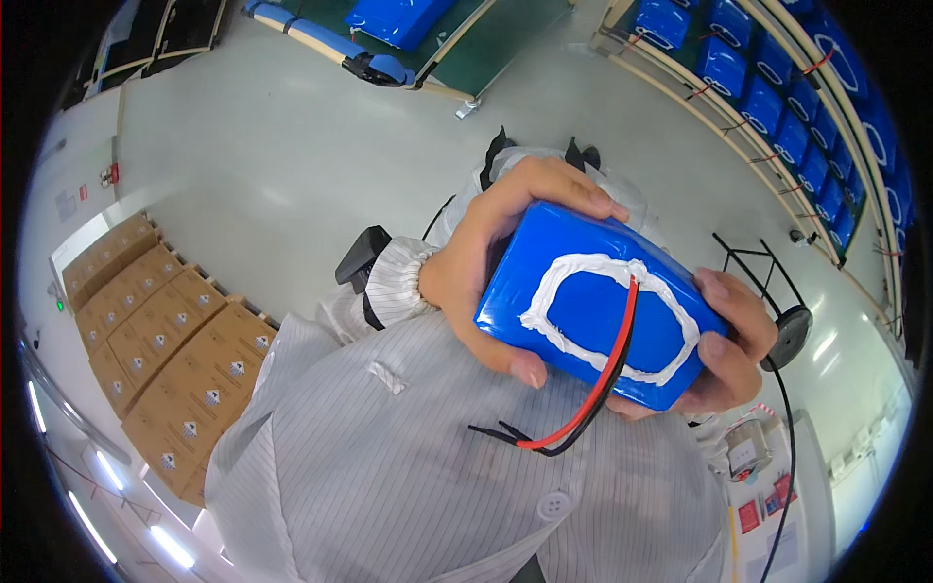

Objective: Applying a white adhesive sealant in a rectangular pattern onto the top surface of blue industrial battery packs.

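Observation:
Both hands hold a blue-wrapped battery pack (603, 325) in front of my striped smock. My left hand (486, 262) grips its left end, fingers over the far edge and thumb at the near edge. At the other end, my right hand (734, 340) is closed round the right edge. On the upward face runs an oval bead of white sealant (556, 275). Red and black wires (614, 364) come out at the sealant's far side and hang over the near edge, their dark tips loose in front of the smock.
Stacked cardboard cartons (175, 360) stand at the left. A rack (680, 83) at the far right bears several similar blue packs. Another blue pack (398, 17) lies on a green-topped cart (496, 53) at the far side. A black round-seated stool (789, 335) stands on the right.

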A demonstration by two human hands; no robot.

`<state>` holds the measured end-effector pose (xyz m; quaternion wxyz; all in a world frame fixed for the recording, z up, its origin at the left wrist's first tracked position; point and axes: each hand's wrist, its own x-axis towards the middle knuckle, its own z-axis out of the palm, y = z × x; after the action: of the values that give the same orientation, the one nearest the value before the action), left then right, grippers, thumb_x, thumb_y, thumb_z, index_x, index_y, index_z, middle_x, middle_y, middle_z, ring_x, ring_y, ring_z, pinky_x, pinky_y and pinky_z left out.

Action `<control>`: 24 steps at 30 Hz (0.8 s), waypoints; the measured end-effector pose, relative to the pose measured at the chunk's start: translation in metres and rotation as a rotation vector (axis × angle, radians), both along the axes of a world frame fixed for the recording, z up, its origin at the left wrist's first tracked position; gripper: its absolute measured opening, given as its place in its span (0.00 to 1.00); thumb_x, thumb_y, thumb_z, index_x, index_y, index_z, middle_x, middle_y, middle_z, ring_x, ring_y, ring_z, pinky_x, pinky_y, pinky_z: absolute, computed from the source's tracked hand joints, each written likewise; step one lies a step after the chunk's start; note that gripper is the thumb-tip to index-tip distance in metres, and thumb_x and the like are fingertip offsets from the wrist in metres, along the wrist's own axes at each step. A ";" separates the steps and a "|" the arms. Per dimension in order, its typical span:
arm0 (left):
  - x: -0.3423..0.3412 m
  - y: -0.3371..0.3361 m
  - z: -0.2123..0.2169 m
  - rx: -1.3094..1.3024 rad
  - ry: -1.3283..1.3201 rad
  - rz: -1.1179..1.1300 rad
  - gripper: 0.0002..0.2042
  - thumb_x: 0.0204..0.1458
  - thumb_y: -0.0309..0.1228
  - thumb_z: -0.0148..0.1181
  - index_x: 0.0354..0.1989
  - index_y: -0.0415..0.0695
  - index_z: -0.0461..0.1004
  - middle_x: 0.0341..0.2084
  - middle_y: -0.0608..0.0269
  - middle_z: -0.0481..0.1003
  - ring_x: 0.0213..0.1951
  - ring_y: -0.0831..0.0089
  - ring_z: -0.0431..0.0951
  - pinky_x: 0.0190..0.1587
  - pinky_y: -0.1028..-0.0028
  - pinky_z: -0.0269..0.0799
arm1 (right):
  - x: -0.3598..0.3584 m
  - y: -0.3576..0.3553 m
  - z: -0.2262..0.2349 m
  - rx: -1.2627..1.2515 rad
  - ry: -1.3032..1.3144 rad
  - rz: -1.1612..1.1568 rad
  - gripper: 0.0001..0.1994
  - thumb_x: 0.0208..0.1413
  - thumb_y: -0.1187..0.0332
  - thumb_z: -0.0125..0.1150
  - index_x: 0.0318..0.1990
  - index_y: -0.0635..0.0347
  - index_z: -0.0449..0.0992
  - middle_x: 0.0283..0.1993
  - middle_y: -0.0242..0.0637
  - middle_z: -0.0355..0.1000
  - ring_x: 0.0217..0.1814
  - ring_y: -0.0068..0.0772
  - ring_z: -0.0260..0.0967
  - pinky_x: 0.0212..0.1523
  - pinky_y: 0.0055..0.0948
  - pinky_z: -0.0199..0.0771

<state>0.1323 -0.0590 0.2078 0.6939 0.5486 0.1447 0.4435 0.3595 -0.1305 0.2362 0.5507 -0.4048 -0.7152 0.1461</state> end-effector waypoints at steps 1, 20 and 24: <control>0.000 0.000 0.000 0.002 0.002 0.002 0.56 0.25 0.54 0.85 0.63 0.36 0.64 0.57 0.47 0.71 0.57 0.58 0.72 0.59 0.62 0.70 | -0.006 0.001 -0.004 0.083 0.053 -0.063 0.36 0.49 0.38 0.72 0.56 0.53 0.68 0.56 0.57 0.68 0.51 0.50 0.75 0.45 0.37 0.80; 0.006 0.006 0.009 0.118 0.148 0.040 0.55 0.26 0.52 0.85 0.63 0.35 0.63 0.56 0.47 0.71 0.56 0.57 0.71 0.59 0.60 0.67 | 0.025 -0.018 0.016 -0.149 -0.243 0.108 0.19 0.51 0.52 0.76 0.50 0.21 0.77 0.65 0.39 0.57 0.70 0.51 0.60 0.66 0.63 0.67; 0.008 0.006 0.008 0.132 0.113 0.049 0.55 0.26 0.52 0.85 0.63 0.35 0.63 0.56 0.46 0.71 0.56 0.57 0.71 0.59 0.60 0.68 | 0.009 -0.013 0.006 -0.042 -0.160 0.034 0.14 0.53 0.48 0.74 0.46 0.25 0.78 0.62 0.39 0.61 0.65 0.48 0.65 0.63 0.58 0.71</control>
<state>0.1404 -0.0530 0.2161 0.6360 0.6135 0.1675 0.4371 0.3689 -0.1431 0.2420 0.4808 -0.4144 -0.7604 0.1376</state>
